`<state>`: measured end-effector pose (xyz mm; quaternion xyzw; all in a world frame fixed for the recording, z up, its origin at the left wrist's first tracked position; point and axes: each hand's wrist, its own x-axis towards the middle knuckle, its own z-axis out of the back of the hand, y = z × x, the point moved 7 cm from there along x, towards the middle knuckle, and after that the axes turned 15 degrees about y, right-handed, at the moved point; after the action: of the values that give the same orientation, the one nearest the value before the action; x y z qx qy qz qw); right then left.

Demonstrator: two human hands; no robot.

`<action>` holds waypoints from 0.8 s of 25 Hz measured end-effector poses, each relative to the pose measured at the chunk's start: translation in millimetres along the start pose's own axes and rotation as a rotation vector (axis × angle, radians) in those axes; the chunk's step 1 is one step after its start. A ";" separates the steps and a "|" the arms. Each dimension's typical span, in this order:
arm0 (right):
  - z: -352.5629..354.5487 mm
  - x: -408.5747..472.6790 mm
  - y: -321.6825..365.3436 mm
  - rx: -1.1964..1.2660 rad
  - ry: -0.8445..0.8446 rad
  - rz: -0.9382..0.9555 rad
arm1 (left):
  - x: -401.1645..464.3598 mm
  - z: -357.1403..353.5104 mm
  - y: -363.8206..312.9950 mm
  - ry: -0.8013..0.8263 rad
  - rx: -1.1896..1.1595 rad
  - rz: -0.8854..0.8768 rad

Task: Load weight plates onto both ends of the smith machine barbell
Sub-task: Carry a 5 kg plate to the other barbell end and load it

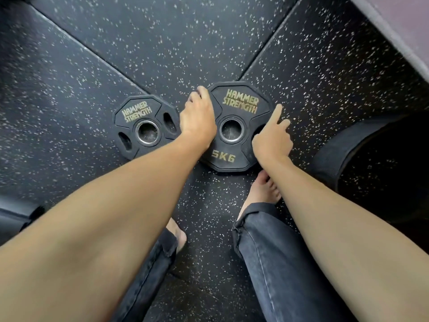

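Two black octagonal "Hammer Strength" weight plates lie on the speckled rubber floor. The smaller left plate (139, 117) lies flat and untouched. My left hand (197, 119) reaches over the left rim of the right plate (234, 156), marked 5 KG, with its fingertips curled round the upper-left edge. My right hand (271, 138) holds that plate's right side: its lower fingers curl down at the rim by the grip slot, while the index finger points straight out. Whether this plate is raised off the floor cannot be told. No barbell is in view.
A large black round object (371, 163) lies on the floor at the right. A dark padded part (16, 217) shows at the lower left, and a grey-purple surface (399, 31) fills the top right corner. My bare feet (262, 191) stand just below the plates.
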<state>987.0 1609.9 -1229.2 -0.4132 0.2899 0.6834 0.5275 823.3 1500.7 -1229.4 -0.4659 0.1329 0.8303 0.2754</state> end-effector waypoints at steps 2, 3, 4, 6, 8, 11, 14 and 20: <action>-7.4 11.8 1.4 -0.006 -0.006 -0.006 | 11.7 -4.5 2.3 -0.034 0.037 0.017; -8.0 17.1 0.6 0.006 -0.030 -0.005 | 16.1 -6.1 4.9 -0.049 0.042 0.023; -7.1 21.1 -0.3 0.018 -0.059 0.002 | 18.4 -7.1 8.6 -0.059 0.034 0.032; -3.9 25.4 -1.0 0.030 -0.102 0.027 | 20.1 -6.6 12.5 -0.064 0.016 0.040; -2.3 25.4 -1.4 0.065 -0.100 0.044 | 18.8 -4.9 10.7 -0.058 0.008 0.033; 1.8 18.3 -0.4 0.142 -0.099 0.047 | 15.5 0.2 6.6 -0.070 -0.076 0.048; 6.8 -1.4 -1.0 0.159 -0.112 0.080 | 4.8 5.6 6.1 -0.081 -0.143 0.028; 54.2 -69.5 12.9 0.183 -0.137 0.146 | -54.9 69.2 13.9 -0.168 -0.159 -0.052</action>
<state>967.7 1618.1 -1142.6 -0.2935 0.3437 0.7173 0.5303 789.4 1504.1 -1146.6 -0.4185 0.0309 0.8669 0.2690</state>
